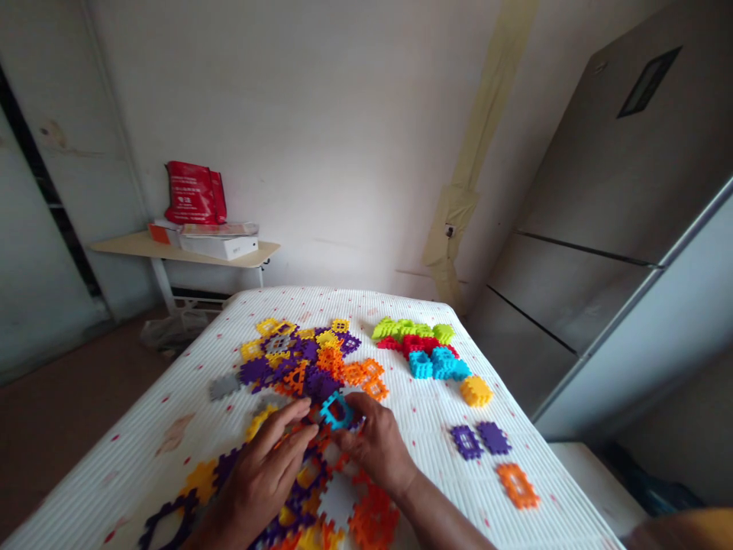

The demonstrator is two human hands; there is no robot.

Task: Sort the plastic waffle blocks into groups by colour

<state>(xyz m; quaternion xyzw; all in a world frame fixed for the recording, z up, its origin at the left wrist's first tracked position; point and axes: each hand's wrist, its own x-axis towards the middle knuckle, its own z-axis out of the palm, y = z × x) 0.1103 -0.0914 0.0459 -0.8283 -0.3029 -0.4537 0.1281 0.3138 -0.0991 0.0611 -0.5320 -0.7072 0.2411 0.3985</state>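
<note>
My right hand (376,443) pinches a blue interlocking plastic tile (337,411) with a square opening, between thumb and forefinger. My left hand (269,466) is just left of that tile, fingers stretched out and apart, with nothing visible in them. Beneath and around both hands lies a loose pile of toothed tiles in purple, orange, yellow, red and grey. A grey tile (337,500) and a red tile (375,516) show between my wrists. Beyond my fingers spread more tiles, including a purple tile (321,382) and an orange tile (375,388).
At the right of the table (418,473) sit green tiles (409,330), red tiles (421,345), blue tiles (440,363), a yellow stack (476,391), two purple tiles (493,438) and an orange tile (518,486). A refrigerator (573,229) stands to the right; a red bag (195,195) rests on a side desk (137,244).
</note>
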